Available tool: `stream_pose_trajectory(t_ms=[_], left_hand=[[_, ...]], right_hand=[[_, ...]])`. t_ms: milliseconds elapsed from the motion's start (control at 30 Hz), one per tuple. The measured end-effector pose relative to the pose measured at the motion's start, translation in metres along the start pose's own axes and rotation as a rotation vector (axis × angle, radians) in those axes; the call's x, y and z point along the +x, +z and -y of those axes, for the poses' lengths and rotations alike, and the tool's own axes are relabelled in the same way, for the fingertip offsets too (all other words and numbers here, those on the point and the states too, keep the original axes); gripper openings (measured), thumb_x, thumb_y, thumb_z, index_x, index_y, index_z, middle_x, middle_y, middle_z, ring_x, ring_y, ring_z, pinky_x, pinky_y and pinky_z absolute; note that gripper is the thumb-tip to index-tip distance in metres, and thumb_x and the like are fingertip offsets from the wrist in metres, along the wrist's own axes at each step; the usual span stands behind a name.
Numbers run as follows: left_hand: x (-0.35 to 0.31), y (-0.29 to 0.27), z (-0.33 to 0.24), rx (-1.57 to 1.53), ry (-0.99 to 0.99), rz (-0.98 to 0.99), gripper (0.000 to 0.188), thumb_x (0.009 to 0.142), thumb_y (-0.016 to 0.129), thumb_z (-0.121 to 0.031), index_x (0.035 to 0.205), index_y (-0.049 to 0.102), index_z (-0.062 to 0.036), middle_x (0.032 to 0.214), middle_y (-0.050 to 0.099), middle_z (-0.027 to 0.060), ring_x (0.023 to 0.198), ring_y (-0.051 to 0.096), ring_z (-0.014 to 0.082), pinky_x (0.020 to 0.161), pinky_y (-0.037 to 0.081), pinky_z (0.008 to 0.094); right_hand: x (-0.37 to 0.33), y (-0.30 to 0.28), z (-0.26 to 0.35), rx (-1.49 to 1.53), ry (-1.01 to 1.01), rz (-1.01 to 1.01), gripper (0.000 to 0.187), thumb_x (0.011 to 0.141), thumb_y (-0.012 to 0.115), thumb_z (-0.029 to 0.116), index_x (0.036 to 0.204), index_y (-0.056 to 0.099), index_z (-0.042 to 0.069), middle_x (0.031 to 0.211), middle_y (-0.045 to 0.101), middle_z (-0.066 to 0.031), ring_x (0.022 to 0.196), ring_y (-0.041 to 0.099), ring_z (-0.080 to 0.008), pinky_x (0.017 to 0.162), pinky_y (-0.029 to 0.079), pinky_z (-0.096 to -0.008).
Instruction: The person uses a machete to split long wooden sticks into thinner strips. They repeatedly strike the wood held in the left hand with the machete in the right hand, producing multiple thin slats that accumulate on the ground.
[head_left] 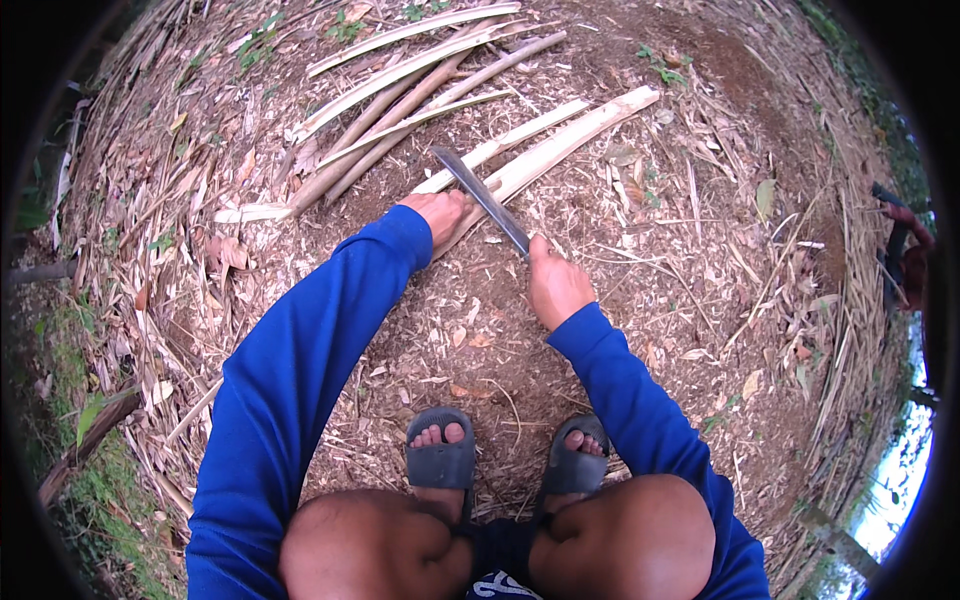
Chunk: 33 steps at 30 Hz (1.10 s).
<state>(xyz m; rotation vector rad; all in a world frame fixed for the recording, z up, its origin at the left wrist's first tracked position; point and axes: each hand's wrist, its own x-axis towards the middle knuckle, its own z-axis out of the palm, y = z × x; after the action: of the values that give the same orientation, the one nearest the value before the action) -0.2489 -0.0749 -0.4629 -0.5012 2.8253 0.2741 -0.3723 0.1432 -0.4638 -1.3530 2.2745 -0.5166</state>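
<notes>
My right hand (557, 285) is closed round the handle of a machete (483, 198), the handle itself mostly hidden by the fingers. Its dark blade slants up and left, crossing over a long, pale split stick (575, 140). Just left of the blade, my left hand (440, 215) grips the near end of that stick, and the far end points away to the right. Beside it, a second pale split stick (505, 145) runs nearly parallel, its near end close to my left knuckles.
A loose pile of split sticks (390, 105) and bark-covered branches (400, 108) lies beyond my left hand. Wood chips and dry leaves cover the brown ground (660, 310). My sandalled feet (440, 460) are below my hands. Dry stalks (850, 350) line the right side.
</notes>
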Motion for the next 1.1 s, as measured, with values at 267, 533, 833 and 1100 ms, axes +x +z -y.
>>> stream_pose_trajectory(t_ms=[267,533,833,1100], left_hand=[[0.005,-0.010,0.000,0.042,0.033,0.026,0.021,0.098,0.044,-0.015,0.101,0.054,0.0030,0.081,0.069,0.0239,0.079,0.070,0.0400,0.072,0.057,0.0483],[0.001,0.005,0.005,-0.015,0.011,-0.019,0.033,0.103,0.039,-0.024,0.097,0.054,0.0043,0.080,0.069,0.0253,0.082,0.070,0.0401,0.073,0.056,0.0493],[0.001,0.010,0.012,-0.087,-0.007,-0.038,0.038,0.105,0.038,-0.028,0.097,0.055,0.0042,0.081,0.069,0.0258,0.083,0.070,0.0409,0.076,0.055,0.0503],[-0.004,0.002,0.003,-0.085,0.006,-0.049,0.036,0.105,0.039,-0.030,0.097,0.051,0.0020,0.074,0.067,0.0252,0.076,0.069,0.0416,0.070,0.055,0.0504]], right_hand=[[0.011,-0.026,-0.004,0.181,0.018,-0.125,0.025,0.085,0.057,0.009,0.104,0.049,-0.004,0.073,0.064,-0.0277,0.069,0.066,-0.0466,0.067,0.053,-0.0548],[0.003,-0.021,0.009,0.498,0.165,-0.002,0.025,0.080,0.064,0.017,0.099,0.056,0.001,0.070,0.061,-0.0201,0.068,0.062,-0.0400,0.067,0.049,-0.0472],[-0.009,-0.063,0.047,0.595,-0.170,-0.407,0.021,0.084,0.063,0.008,0.101,0.052,0.001,0.058,0.050,-0.0087,0.051,0.053,-0.0175,0.053,0.044,-0.0348],[-0.016,-0.005,-0.015,0.295,0.069,0.122,0.021,0.083,0.060,0.010,0.099,0.052,-0.001,0.068,0.058,-0.0140,0.061,0.059,-0.0322,0.061,0.049,-0.0412]])
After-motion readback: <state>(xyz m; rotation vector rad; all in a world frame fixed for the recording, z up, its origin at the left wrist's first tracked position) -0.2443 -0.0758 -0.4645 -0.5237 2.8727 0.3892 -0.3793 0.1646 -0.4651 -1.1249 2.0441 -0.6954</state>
